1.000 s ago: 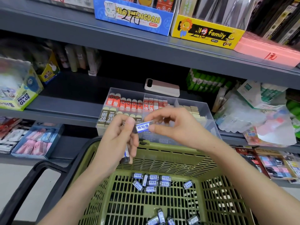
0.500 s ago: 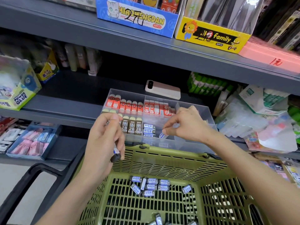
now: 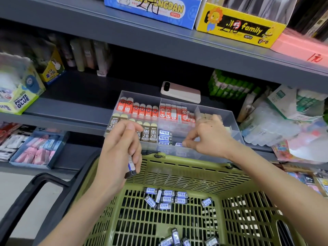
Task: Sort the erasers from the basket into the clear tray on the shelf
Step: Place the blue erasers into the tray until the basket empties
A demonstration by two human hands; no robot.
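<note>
A green basket [image 3: 177,173] below the shelf holds several small blue-and-white erasers [image 3: 166,198] on its floor. The clear tray [image 3: 223,112] on the shelf has compartments with red erasers, brown 2B erasers and a short stack of blue-and-white erasers [image 3: 165,137]. My right hand [image 3: 207,137] reaches into the tray's front middle compartment, fingertips pinching one blue-and-white eraser [image 3: 178,144] just right of that stack. My left hand [image 3: 120,153] hovers over the basket's near-left rim, closed around a few blue-and-white erasers [image 3: 131,166] that stick out below the fingers.
A pink phone [image 3: 181,93] lies behind the tray. Green glue sticks [image 3: 232,86] and plastic-wrapped packs stand to the right. A Power Glue box [image 3: 19,91] sits at the left. A blue bin [image 3: 39,148] with pink items sits lower left. The basket's black handle [image 3: 35,189] juts left.
My right hand carried one eraser from in front of my left hand down into the tray's front compartment. My left hand stayed over the basket holding its erasers.
</note>
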